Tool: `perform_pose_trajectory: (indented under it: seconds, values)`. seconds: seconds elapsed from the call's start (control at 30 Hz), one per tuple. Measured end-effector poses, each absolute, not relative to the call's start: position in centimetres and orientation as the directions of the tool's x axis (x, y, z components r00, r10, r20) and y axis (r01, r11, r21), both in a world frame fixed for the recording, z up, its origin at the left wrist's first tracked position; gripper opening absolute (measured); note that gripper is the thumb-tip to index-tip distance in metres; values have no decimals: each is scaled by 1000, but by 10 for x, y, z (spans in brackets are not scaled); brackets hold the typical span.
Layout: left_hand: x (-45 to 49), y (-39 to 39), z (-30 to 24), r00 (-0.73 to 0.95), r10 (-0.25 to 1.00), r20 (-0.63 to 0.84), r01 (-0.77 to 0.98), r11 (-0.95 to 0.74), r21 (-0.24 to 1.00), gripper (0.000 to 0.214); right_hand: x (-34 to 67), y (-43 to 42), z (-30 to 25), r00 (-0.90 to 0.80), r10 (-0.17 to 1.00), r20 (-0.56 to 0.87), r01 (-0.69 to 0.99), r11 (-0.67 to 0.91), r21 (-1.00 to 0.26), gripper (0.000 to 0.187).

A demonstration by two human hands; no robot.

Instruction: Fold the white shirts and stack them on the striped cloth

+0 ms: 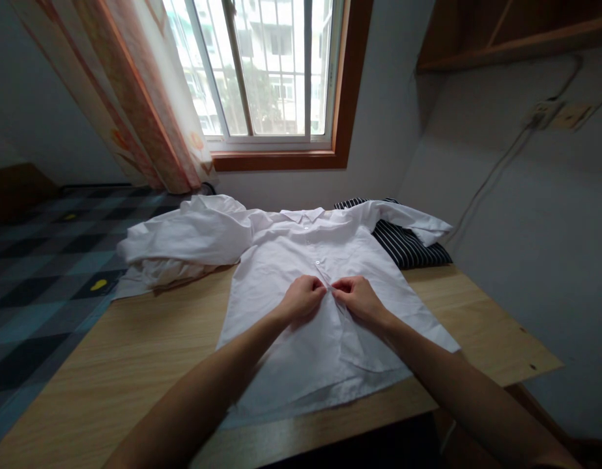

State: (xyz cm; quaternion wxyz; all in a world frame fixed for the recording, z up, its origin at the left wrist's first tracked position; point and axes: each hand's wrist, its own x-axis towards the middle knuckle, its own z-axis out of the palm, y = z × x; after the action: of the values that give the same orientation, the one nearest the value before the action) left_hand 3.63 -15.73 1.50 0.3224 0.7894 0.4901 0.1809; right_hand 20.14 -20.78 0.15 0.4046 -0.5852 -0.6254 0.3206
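Note:
A white button-up shirt [281, 273] lies spread on the wooden table, its collar toward the window. My left hand [305, 296] pinches one side of the front opening at mid-length. Close beside it, my right hand [357, 296] pinches the other side, the fingertips of both hands nearly meeting. Above the hands, the upper placket lies together with small buttons showing. Below them, the front edges hang apart toward the hem. Whether a button is between my fingers is too small to see.
Bunched white cloth [193, 234] lies at the table's left, next to a checked bed cover [37, 273]. A black striped folded cloth [408, 247] lies under the right sleeve. The table [184, 326] ends near my body. A cord [491, 172] runs down the right wall.

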Motion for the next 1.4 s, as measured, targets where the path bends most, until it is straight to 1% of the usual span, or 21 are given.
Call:
perform_pose_trajectory:
  seconds: [0.23,0.33,0.4,0.5,0.57,0.63,0.73,0.83,0.93,1.03,1.13,1.2,1.3,1.4]
  values:
    - [37,-157,16,432,900,-65,684,-279,674,22,202,-211,8,-42,991,127,473,132,-871,23]
    - [38,-158,16,430,900,-65,698,-286,656,23,203,-210,6,-52,991,122,439,132,-889,19]
    - [38,-159,17,431,900,-66,707,-291,645,24,204,-207,2,-56,995,86,365,101,-926,16]
    - [38,-159,16,438,898,-46,707,-312,634,26,203,-201,-6,-55,998,-31,165,-21,-986,23]
    - [37,-160,15,439,898,-27,698,-322,639,26,202,-198,-9,-50,995,-84,43,-82,-996,22]
    - [37,-160,14,435,900,-17,687,-320,652,26,200,-197,-10,-39,993,-107,-13,-108,-994,15]
    - [37,-160,15,426,905,-24,674,-299,675,24,196,-197,-10,-4,991,-137,-23,-137,-990,14]
    - [38,-160,16,414,909,-42,650,-264,712,22,194,-199,-11,29,991,-128,26,-129,-991,16]
    - [39,-162,15,387,922,-29,621,-237,747,21,192,-200,-14,56,995,-83,89,-88,-992,16]
    - [41,-168,11,352,934,-53,549,-160,820,20,190,-203,-14,79,997,-26,210,-42,-977,15]
    - [45,-174,8,301,939,-164,390,35,920,19,187,-207,-8,124,989,86,432,24,-902,11]
    - [47,-177,6,273,940,-206,280,128,951,17,185,-210,-3,141,974,175,559,67,-826,10]
    - [49,-177,1,254,947,-197,197,149,969,13,181,-214,3,146,956,255,666,95,-739,11]
    - [49,-174,-5,225,962,-154,211,106,972,7,179,-216,3,123,945,303,725,123,-678,12]
